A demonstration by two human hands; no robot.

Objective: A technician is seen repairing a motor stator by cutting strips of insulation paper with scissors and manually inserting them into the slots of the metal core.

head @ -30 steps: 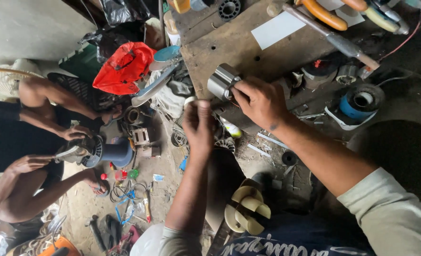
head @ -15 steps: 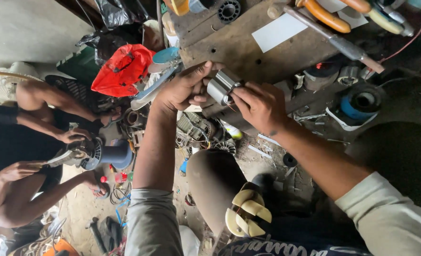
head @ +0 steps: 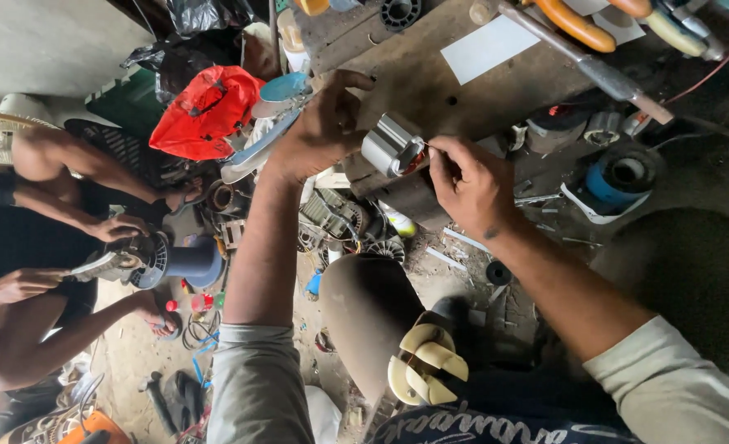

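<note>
We see our left hand (head: 319, 131) and right hand (head: 471, 185) bare, forearms uncovered. Grey-beige sleeves (head: 253, 386) sit pushed up toward the elbows, loosely creased. Near the bottom, a dark blue garment (head: 496, 419) carries pale lettering.

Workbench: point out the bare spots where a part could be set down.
Bare wood shows on the workbench between the left hand and the white sheet, above the metal cylinder that both hands hold. The right hand pinches at its end. Crowded: the tools along the top right, the blue tape roll, and the parts below the bench edge.
</note>
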